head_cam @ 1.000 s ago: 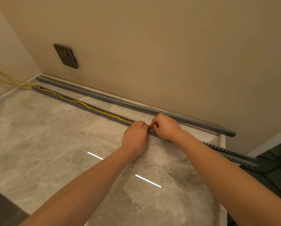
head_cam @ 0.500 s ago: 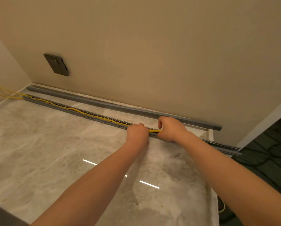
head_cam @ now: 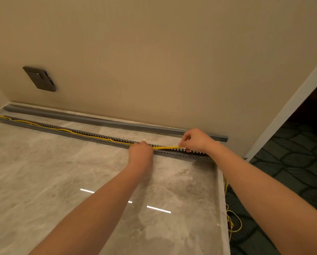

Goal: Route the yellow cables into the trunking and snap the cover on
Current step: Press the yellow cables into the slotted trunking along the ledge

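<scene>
A long grey slotted trunking (head_cam: 84, 135) lies on the marble tabletop, running from far left to right. Yellow cables (head_cam: 165, 147) lie inside its left stretch and rise slightly above it between my hands. My left hand (head_cam: 141, 153) rests fist-like on the trunking, pressing the cables down. My right hand (head_cam: 196, 139) pinches the cables just above the trunking, farther right. The grey cover (head_cam: 106, 122) lies separately along the wall behind the trunking.
A dark socket plate (head_cam: 39, 78) sits on the beige wall. The marble table's right edge (head_cam: 222, 199) drops to a dark patterned floor (head_cam: 286, 162), where loose yellow cable (head_cam: 231, 223) hangs. More cable trails off the far left end.
My hands have moved apart along the trunking, the right one sliding further right and lifting slightly, so a stretch of yellow cable now shows taut between them. The view has shifted right.
</scene>
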Demonstrator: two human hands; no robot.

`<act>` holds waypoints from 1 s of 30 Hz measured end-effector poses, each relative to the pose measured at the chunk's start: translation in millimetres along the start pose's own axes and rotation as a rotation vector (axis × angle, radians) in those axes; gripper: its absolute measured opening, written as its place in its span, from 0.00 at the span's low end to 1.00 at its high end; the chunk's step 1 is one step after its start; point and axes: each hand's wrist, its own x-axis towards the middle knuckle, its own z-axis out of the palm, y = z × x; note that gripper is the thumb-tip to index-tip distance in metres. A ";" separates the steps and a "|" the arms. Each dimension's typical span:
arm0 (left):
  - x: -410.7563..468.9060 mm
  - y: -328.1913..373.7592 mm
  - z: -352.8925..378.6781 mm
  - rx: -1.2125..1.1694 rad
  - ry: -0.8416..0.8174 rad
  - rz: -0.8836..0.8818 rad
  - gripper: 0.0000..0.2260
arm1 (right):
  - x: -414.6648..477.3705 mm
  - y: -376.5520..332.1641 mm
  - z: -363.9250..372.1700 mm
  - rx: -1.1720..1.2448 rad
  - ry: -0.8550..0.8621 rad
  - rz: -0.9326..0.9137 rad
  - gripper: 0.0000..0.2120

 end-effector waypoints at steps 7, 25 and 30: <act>-8.6 -0.7 -2.0 -0.049 0.022 0.006 0.15 | 4.1 3.5 17.0 -0.271 0.124 -0.037 0.09; -0.7 60.0 -20.3 -0.079 0.189 0.282 0.09 | 1.2 22.3 23.6 -0.251 0.149 -0.085 0.11; 7.1 64.9 -23.7 -0.024 0.139 0.277 0.08 | -15.1 30.0 16.3 -0.331 0.194 -0.073 0.10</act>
